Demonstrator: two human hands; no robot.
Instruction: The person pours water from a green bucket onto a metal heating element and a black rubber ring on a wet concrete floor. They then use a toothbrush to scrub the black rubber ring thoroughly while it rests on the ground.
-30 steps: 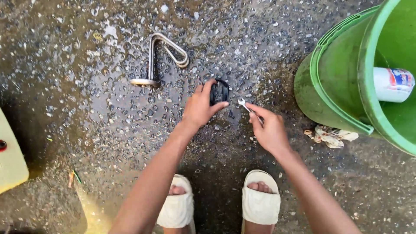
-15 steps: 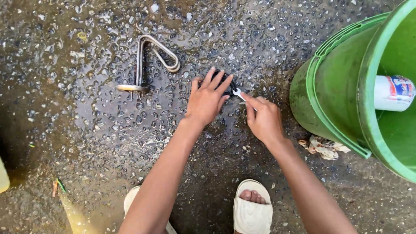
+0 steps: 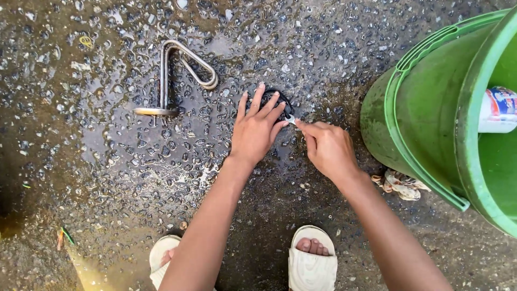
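My left hand (image 3: 258,129) lies flat with fingers spread, pressing a small black round part (image 3: 281,98) onto the wet, pebbled ground; only the part's upper rim shows past the fingers. My right hand (image 3: 327,148) pinches a small silvery metal piece (image 3: 291,119) at the black part's right edge, touching my left fingertips. A bent metal heating coil (image 3: 175,75) with a round flange lies on the ground to the upper left, apart from both hands.
Two nested green buckets (image 3: 425,113) lean at the right edge, with a white bottle (image 3: 498,110) inside. A crumpled wrapper (image 3: 401,183) lies by the bucket base. My feet in pale slippers (image 3: 312,264) are at the bottom.
My left hand went from gripping the black part with curled fingers to lying flat over it. The view shifted, so the coil and hands sit lower in frame.
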